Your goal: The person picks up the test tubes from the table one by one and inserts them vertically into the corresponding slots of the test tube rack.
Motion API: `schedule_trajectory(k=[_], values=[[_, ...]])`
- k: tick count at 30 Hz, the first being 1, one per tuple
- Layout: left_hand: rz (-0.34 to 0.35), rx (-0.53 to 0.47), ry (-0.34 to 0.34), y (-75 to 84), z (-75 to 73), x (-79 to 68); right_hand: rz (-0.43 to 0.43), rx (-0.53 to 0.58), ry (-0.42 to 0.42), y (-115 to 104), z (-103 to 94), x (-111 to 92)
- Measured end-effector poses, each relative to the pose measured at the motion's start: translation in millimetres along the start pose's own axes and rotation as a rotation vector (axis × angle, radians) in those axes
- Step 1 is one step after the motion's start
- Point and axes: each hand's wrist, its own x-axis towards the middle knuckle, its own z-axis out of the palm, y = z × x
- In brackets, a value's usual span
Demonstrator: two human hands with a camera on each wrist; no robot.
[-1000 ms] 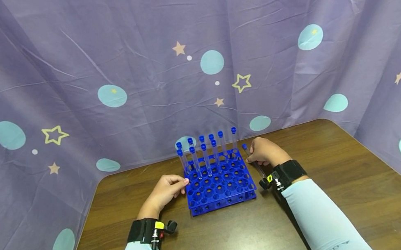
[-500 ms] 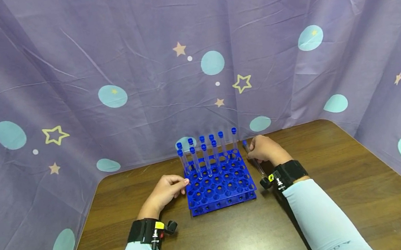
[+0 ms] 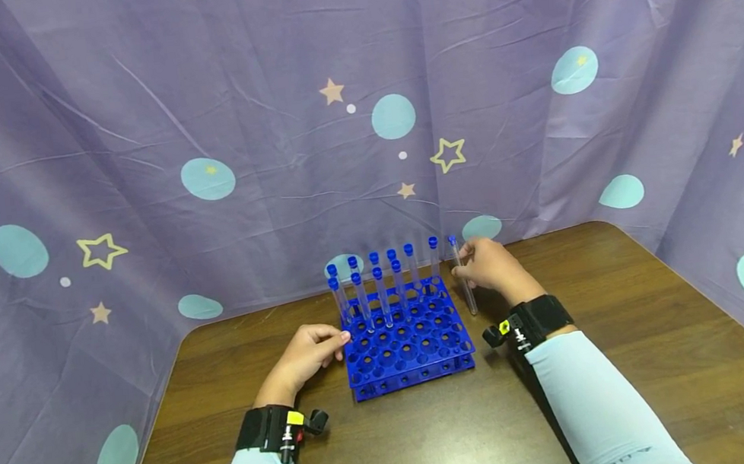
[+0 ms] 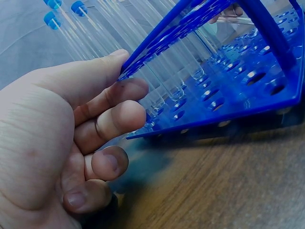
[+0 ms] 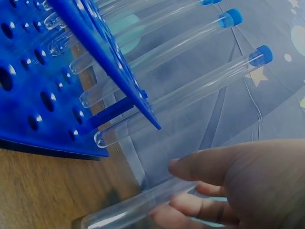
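Observation:
A blue test tube rack (image 3: 408, 350) stands on the table, with several capped clear test tubes (image 3: 383, 300) upright in its back rows. At its left side my left hand (image 3: 309, 348) pinches the edge of the upper plate; the left wrist view shows the thumb (image 4: 102, 71) on top and the index finger below, other fingers curled. Right of the rack, my right hand (image 3: 495, 268) holds another blue-capped test tube (image 3: 469, 297) between thumb and fingers, nearly upright. Its rounded lower end (image 5: 97, 220) is low over the table in the right wrist view, where its cap is hidden.
The brown wooden table (image 3: 396, 443) extends around the rack on all sides. Close behind its back edge hangs a purple curtain (image 3: 301, 217) with stars and dots. Empty holes (image 3: 409, 365) fill the rack's front rows.
The test tube in my right hand has swung from leaning to nearly upright, its cap rising and its lower end clear of the wrist. My left hand has stayed on the rack.

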Motion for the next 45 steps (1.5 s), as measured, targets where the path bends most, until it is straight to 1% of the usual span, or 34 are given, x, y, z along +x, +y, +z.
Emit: schedule_trajectory(k=[7,11,27,39,45], values=[[0.003,-0.008,0.006,-1.9,0.8,0.8,-0.062,0.025,0.079,0,-0.3,0],[0.002,-0.015,0.008,-1.9,1.1,1.1,-0.102,0.020,0.120,-1,-0.7,0],[0.011,0.003,0.004,-1.8,1.2,1.1,-0.235,0.015,0.254,-1,-1.3,0],[0.010,0.001,0.000,-0.8,0.8,0.7,-0.267,0.051,0.293,-5,-7.5,-3],[0.012,-0.005,-0.003,0.3,0.5,0.5,-0.293,0.064,0.353,-18,-17.8,-8]])
